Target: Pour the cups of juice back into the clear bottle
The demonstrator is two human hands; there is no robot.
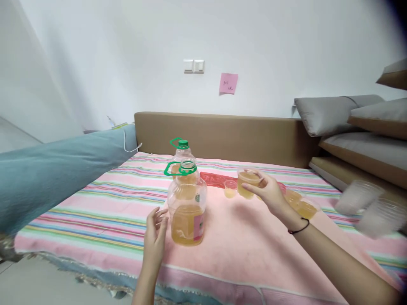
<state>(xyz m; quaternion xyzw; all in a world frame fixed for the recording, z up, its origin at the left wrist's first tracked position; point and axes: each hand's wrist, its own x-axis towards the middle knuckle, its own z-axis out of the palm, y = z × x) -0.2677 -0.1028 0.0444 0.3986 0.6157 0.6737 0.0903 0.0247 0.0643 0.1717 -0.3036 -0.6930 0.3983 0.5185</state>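
Note:
In my right hand [269, 190] is a clear plastic cup [248, 184] of yellowish liquid, gripped near its rim between thumb and fingers. My left hand [155, 228] is beside the large clear jug [187, 220], fingers curved loosely and apart, with nothing in them. That jug is uncapped, has a green handle and is about half full of the same yellowish liquid. Behind it stands a second jug with a green cap [183, 143]. A small cup [230, 189] with a little liquid rests left of the held cup. More filled cups [307, 208] stand past my right wrist, partly hidden.
A pink cloth [222, 254] lies over a striped sheet [104, 207]. Red plastic wrapping [214, 179] is behind the small cup. Stacked clear cups [381, 216] lie at the right, near piled cushions [369, 148]. A blue-covered armrest [70, 156] borders the left side.

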